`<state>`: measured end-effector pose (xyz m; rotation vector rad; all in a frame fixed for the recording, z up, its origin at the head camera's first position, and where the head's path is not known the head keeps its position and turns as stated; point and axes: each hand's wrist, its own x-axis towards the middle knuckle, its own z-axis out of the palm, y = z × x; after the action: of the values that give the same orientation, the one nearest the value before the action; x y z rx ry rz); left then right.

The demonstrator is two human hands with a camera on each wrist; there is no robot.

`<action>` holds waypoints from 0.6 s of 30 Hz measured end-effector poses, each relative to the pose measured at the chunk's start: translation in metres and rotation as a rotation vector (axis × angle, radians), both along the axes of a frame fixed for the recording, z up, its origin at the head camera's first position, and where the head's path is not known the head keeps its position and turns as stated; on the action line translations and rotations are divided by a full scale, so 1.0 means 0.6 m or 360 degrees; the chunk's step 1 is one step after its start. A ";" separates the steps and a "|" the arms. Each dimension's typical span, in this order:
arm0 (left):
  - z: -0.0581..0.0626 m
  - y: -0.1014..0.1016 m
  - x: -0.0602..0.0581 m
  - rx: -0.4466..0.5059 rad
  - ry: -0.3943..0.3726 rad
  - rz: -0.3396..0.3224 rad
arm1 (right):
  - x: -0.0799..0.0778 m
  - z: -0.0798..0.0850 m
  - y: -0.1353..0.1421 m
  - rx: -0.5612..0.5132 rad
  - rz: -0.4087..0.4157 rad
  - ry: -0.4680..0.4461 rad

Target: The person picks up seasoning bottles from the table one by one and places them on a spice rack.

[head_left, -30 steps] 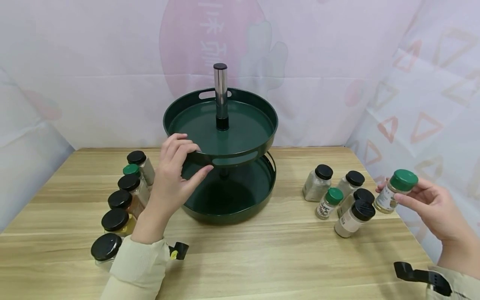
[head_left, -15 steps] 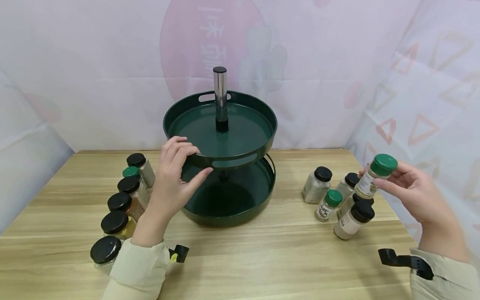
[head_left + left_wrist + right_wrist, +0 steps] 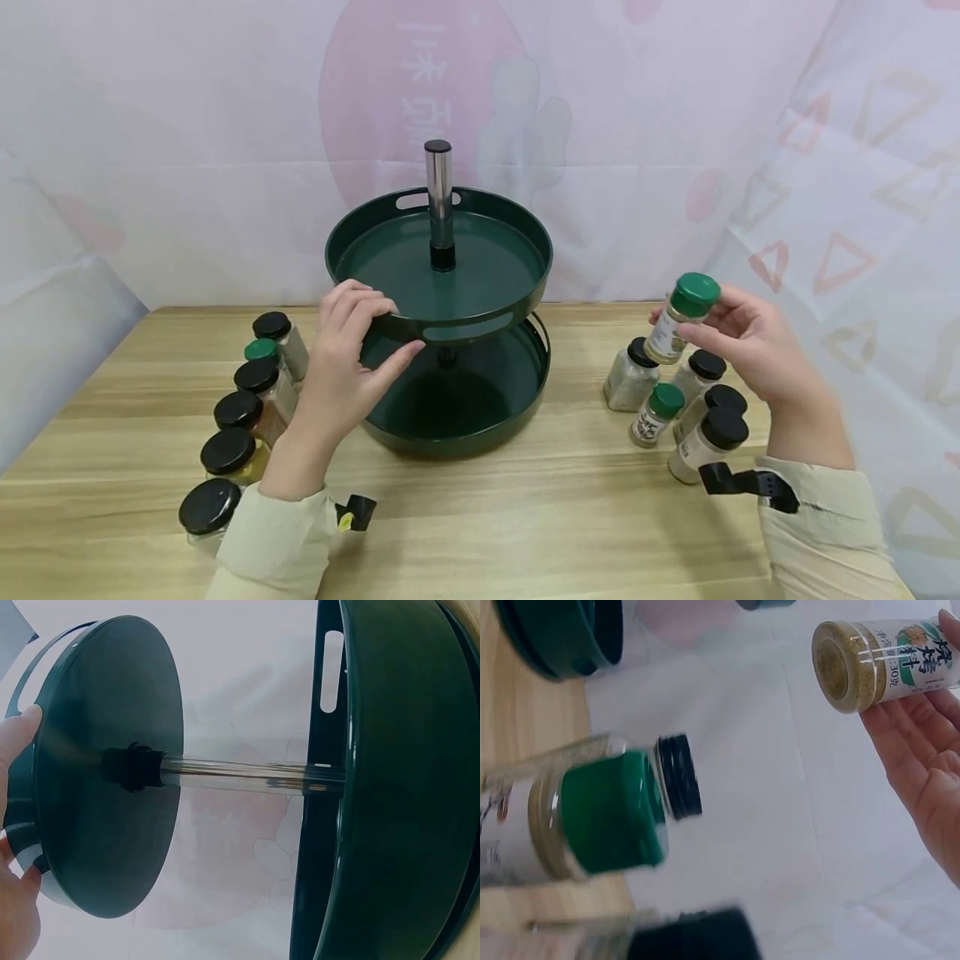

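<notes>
My left hand (image 3: 347, 358) holds the front left rim of the upper tray (image 3: 495, 250) of a dark green two-tier turntable rack, fingers over the edge and thumb below it. From the left wrist view, the hand (image 3: 19, 900) is at that tray's rim, and the metal post (image 3: 232, 776) runs between the tiers. My right hand (image 3: 757, 342) grips a seasoning jar (image 3: 664, 335) with a green lid and white label, tilted in the air above the right-hand jars. In the right wrist view this jar (image 3: 889, 664) shows its base and its pale brown contents.
Below the held jar stand several jars, including a small green-lidded one (image 3: 654, 417) and a black-lidded one (image 3: 628, 379). Another row of jars (image 3: 262, 379) lines the table's left side. The lower tray (image 3: 450, 442) sits on the wooden table (image 3: 510, 533), with a cloth backdrop behind.
My right hand has carried the green-lidded jar leftward and up, from the table's right edge to over the right-hand jars. The left hand has stayed on the upper tray's rim.
</notes>
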<state>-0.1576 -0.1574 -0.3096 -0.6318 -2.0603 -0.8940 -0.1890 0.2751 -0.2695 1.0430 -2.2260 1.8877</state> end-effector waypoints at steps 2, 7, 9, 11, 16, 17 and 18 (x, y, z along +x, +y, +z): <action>0.000 -0.001 0.001 -0.0001 0.0006 -0.0001 | -0.006 0.007 -0.017 0.0009 0.0021 0.0009; -0.002 -0.004 0.002 -0.0006 -0.0010 0.0009 | -0.019 0.027 -0.059 0.0016 0.0044 0.0021; -0.002 -0.004 0.003 -0.0010 -0.0016 0.0011 | -0.024 0.036 -0.075 0.0003 0.0035 0.0023; -0.002 -0.005 0.003 -0.0028 -0.0023 0.0017 | -0.029 0.044 -0.092 -0.0022 0.0014 0.0024; 0.000 -0.006 0.001 -0.0046 -0.0001 0.0003 | -0.041 0.063 -0.126 -0.0079 -0.0089 0.0014; 0.000 -0.005 0.000 -0.0051 0.0008 0.0001 | -0.043 0.066 -0.132 -0.0087 -0.0112 0.0008; 0.000 -0.005 0.000 -0.0048 0.0014 -0.0004 | -0.046 0.069 -0.137 -0.0103 -0.0117 -0.0002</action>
<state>-0.1577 -0.1606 -0.3096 -0.6540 -2.0690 -0.8613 -0.2164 0.1932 -0.2280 0.9375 -2.1569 1.9162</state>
